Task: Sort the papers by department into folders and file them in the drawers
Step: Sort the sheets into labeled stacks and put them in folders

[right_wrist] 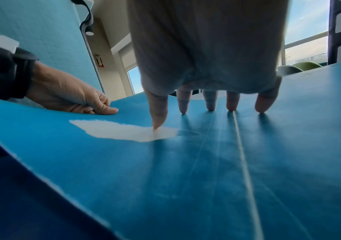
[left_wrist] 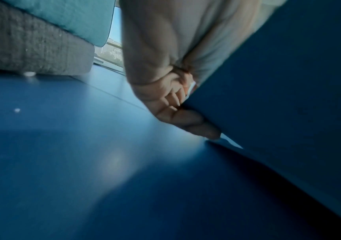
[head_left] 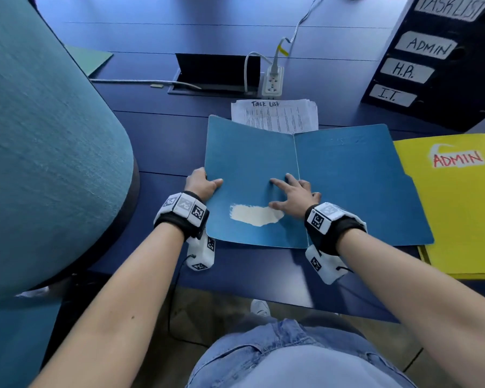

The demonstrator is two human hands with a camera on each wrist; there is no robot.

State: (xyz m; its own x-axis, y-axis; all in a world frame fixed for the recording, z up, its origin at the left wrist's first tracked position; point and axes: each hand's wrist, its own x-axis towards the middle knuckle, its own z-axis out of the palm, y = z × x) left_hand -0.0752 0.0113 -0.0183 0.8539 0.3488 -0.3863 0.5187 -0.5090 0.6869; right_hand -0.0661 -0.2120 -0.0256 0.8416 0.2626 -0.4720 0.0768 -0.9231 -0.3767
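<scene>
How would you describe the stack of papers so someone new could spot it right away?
On the dark blue desk, look just past the far edge of the open blue folder, in front of the white power strip. The stack of papers is the only white printed sheets there, headed "Task List" in handwriting.
</scene>
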